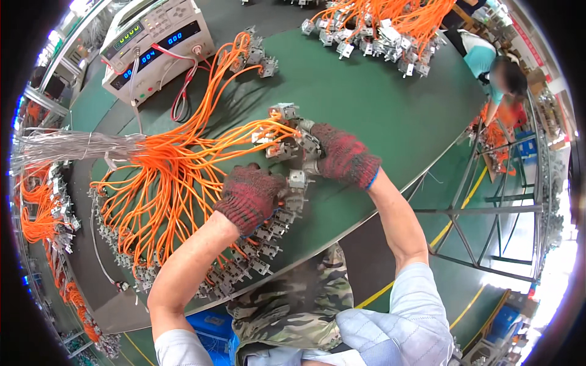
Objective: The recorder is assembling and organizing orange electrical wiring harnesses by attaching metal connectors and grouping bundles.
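A large bunch of orange wires (174, 165) fans across the green table, with a small silver metal part on each visible end. Many of these metal parts (229, 274) lie in a curved row by the near edge. My right hand (345, 154), in a dark red and grey knit glove, closes its fingers on a silver metal part (308, 144) at the wires' right end. My left hand (251, 194), gloved alike, is curled over the wires just left of another metal part (298, 179); its fingertips and whatever they hold are hidden.
A bench power supply (157, 52) with lit displays and red and white leads stands at the far left. Bare silver wires (79, 146) run off leftward. Another orange wire bunch (394, 21) lies at the back. A person (482, 61) works beyond a metal frame (482, 213) at right.
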A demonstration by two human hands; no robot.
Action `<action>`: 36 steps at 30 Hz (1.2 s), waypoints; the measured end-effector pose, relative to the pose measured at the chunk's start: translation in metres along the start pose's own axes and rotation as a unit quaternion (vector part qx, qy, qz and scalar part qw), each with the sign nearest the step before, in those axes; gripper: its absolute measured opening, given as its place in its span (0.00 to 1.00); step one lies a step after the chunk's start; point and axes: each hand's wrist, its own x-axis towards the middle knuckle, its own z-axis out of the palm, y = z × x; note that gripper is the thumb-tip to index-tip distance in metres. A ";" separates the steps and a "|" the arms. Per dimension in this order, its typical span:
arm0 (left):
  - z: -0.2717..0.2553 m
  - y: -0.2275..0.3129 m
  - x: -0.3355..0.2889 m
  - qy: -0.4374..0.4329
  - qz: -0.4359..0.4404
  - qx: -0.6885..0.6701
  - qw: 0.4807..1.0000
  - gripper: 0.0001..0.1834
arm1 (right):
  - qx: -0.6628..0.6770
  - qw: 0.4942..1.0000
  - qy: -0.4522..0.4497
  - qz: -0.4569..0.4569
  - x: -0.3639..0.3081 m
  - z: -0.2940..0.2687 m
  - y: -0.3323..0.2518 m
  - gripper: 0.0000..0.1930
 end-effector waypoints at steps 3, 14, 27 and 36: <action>-0.002 0.011 -0.006 0.096 0.014 0.065 0.993 0.23 | -0.036 0.999 -0.025 -0.004 -0.006 -0.013 -0.001 0.32; 0.004 0.008 0.027 0.244 -0.037 0.197 0.949 0.09 | 0.042 0.979 0.146 0.133 -0.038 0.026 -0.022 0.25; 0.022 -0.003 0.019 0.196 -0.041 -0.168 0.965 0.07 | 0.010 0.942 0.329 -0.062 0.023 0.021 0.041 0.17; 0.023 -0.024 0.024 0.119 -0.060 -0.385 0.913 0.14 | -0.048 0.978 0.198 -0.049 0.067 -0.033 0.035 0.15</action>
